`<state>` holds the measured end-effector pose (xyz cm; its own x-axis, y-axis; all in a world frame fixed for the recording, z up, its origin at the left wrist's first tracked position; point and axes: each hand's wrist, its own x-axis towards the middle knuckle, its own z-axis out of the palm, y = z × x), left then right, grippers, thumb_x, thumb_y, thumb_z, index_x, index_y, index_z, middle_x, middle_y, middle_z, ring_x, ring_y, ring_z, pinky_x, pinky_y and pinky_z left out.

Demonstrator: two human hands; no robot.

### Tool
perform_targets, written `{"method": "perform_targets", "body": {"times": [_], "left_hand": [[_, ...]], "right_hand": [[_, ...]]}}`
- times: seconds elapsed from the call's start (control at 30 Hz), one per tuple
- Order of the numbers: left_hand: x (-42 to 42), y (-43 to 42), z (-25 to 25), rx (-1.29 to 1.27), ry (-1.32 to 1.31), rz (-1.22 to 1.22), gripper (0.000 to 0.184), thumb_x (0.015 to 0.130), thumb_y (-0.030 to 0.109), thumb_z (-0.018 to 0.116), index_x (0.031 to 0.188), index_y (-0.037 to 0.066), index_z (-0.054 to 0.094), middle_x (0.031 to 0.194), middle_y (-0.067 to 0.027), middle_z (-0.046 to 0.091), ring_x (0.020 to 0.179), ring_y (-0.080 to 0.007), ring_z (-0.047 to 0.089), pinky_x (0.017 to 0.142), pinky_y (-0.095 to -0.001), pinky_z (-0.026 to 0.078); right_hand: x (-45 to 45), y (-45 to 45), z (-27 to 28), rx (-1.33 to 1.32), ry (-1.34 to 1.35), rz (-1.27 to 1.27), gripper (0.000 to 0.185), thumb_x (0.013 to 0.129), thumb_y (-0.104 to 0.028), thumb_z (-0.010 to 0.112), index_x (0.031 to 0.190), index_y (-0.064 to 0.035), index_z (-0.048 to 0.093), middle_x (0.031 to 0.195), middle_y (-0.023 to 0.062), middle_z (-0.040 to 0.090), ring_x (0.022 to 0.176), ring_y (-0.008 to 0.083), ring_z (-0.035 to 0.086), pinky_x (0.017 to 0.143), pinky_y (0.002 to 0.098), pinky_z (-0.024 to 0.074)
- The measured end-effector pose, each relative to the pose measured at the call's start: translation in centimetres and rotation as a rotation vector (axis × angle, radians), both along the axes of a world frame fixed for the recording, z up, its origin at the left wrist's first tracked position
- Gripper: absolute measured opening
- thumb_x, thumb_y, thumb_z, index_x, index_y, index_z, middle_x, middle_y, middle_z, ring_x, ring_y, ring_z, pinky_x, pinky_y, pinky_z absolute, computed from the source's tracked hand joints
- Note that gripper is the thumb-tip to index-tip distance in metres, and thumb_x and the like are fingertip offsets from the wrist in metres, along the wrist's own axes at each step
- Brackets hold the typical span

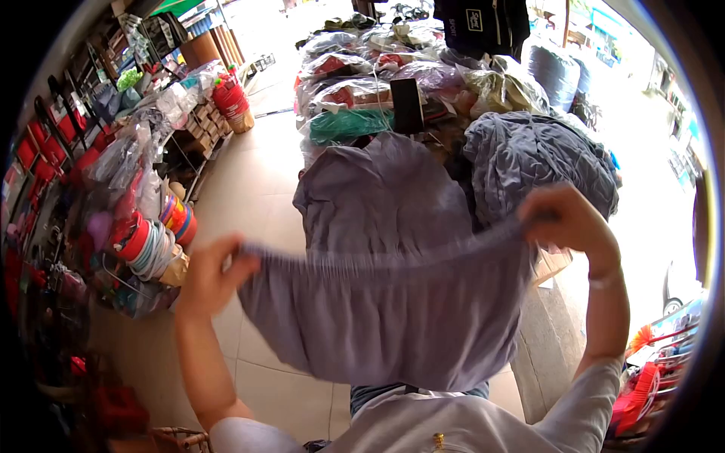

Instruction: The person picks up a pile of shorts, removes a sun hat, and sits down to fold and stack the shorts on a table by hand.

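Observation:
A grey garment with a gathered elastic waistband (385, 325) is stretched wide between my two hands and hangs down before my body. My left hand (210, 273) pinches one end of the waistband, fingers closed. At the other end, my right hand (568, 219) grips the band, slightly higher and blurred. Behind the band, more grey cloth (385, 192) lies over the front of the pile; I cannot tell whether it belongs to the same garment. Beside it on the right sits a big crumpled heap of grey cloth (536, 162).
Several plastic-bagged garments (355, 90) are stacked ahead, with a dark phone-like slab (408, 106) standing upright among them. A black bag (483, 23) hangs above. Crowded goods shelves (128, 189) line the left. A wooden board (547, 340) lies at right.

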<state>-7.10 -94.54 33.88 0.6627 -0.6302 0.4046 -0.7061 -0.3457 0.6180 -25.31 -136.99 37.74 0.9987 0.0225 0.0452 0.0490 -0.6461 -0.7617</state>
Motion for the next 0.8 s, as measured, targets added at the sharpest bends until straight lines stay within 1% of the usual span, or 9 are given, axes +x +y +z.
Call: {"method": "perform_targets", "body": {"times": [0.03, 0.1, 0.13, 0.17, 0.3, 0.37, 0.5, 0.6, 0.8], "left_hand": [[2.5, -1.4, -0.2, -0.037, -0.030, 0.031, 0.021, 0.089, 0.020, 0.067, 0.094, 0.000, 0.065, 0.074, -0.0069, 0.064, 0.066, -0.0095, 0.053, 0.060, -0.0264, 0.042], [6.7, -3.4, 2.3, 0.058, -0.161, 0.138, 0.023, 0.093, 0.021, 0.063, 0.100, -0.001, 0.064, 0.083, -0.0031, 0.065, 0.075, -0.0073, 0.055, 0.066, -0.0271, 0.046], [8.5, -4.6, 3.4, -0.214, -0.126, 0.063, 0.026, 0.093, 0.023, 0.063, 0.104, -0.001, 0.065, 0.088, -0.0013, 0.066, 0.079, -0.0069, 0.055, 0.069, -0.0242, 0.045], [10.9, -4.3, 5.0, -0.170, -0.303, 0.193, 0.029, 0.094, 0.025, 0.063, 0.109, 0.000, 0.065, 0.091, 0.0004, 0.066, 0.079, -0.0054, 0.053, 0.070, -0.0202, 0.043], [10.9, -5.4, 11.3, -0.559, -0.414, 0.032, 0.032, 0.095, 0.027, 0.062, 0.112, 0.000, 0.064, 0.086, 0.0034, 0.063, 0.076, -0.0050, 0.051, 0.067, -0.0193, 0.041], [9.4, -4.6, 11.0, -0.462, -0.630, 0.195, 0.032, 0.096, 0.026, 0.060, 0.112, -0.001, 0.064, 0.081, 0.0030, 0.061, 0.072, -0.0055, 0.049, 0.065, -0.0207, 0.040], [8.0, -3.9, 2.6, -0.351, -0.510, 0.215, 0.024, 0.096, 0.017, 0.059, 0.112, 0.000, 0.063, 0.103, -0.0070, 0.067, 0.095, -0.0126, 0.061, 0.085, -0.0267, 0.047], [6.7, -3.9, -5.1, -0.147, -0.574, 0.045, 0.014, 0.090, 0.010, 0.060, 0.103, 0.007, 0.066, 0.104, -0.0093, 0.065, 0.110, -0.0294, 0.059, 0.107, -0.0454, 0.035], [2.5, -2.6, -22.9, 0.097, -0.314, 0.150, 0.013, 0.084, 0.016, 0.067, 0.097, 0.015, 0.071, 0.108, -0.0017, 0.067, 0.116, -0.0233, 0.057, 0.110, -0.0486, 0.028]], "right_hand": [[1.7, 0.3, 0.7, 0.056, 0.124, -0.201, 0.011, 0.083, -0.011, 0.069, 0.092, -0.0037, 0.067, 0.066, 0.0010, 0.063, 0.052, 0.0068, 0.059, 0.045, 0.0195, 0.0440], [5.6, -1.5, 0.6, 0.063, -0.123, -0.208, 0.016, 0.088, -0.015, 0.066, 0.097, -0.0020, 0.066, 0.066, 0.0019, 0.063, 0.052, 0.0070, 0.059, 0.046, 0.0201, 0.0452], [7.7, -3.0, 0.9, 0.021, -0.264, -0.223, 0.018, 0.089, -0.017, 0.065, 0.098, -0.0018, 0.066, 0.066, 0.0026, 0.063, 0.052, 0.0075, 0.059, 0.046, 0.0205, 0.0456], [9.6, -4.9, 1.4, -0.001, -0.478, -0.249, 0.023, 0.091, -0.021, 0.065, 0.105, -0.0024, 0.067, 0.068, 0.0040, 0.065, 0.058, 0.0084, 0.061, 0.052, 0.0215, 0.0481], [9.6, -4.6, 5.7, 0.038, -0.819, -0.274, 0.029, 0.091, -0.017, 0.064, 0.113, 0.0022, 0.063, 0.092, 0.0073, 0.069, 0.085, 0.0118, 0.065, 0.080, 0.0252, 0.0515], [8.7, -3.1, 4.4, -0.020, -0.806, -0.339, 0.030, 0.091, -0.015, 0.065, 0.114, 0.0027, 0.063, 0.093, 0.0072, 0.069, 0.086, 0.0117, 0.065, 0.081, 0.0247, 0.0512], [7.0, -1.5, -1.3, -0.249, -0.610, -0.452, 0.026, 0.087, -0.015, 0.069, 0.112, -0.0088, 0.069, 0.099, 0.0050, 0.071, 0.084, 0.0134, 0.066, 0.079, 0.0267, 0.0523], [6.2, -2.4, -8.3, -0.290, -0.597, -0.277, 0.027, 0.081, -0.009, 0.072, 0.108, -0.0085, 0.069, 0.103, 0.0064, 0.069, 0.091, 0.0187, 0.067, 0.083, 0.0324, 0.0529], [2.8, -1.3, -22.0, -0.361, -0.372, -0.173, 0.029, 0.078, -0.009, 0.073, 0.106, -0.0083, 0.068, 0.109, 0.0106, 0.065, 0.103, 0.0298, 0.063, 0.087, 0.0375, 0.0522]]}}
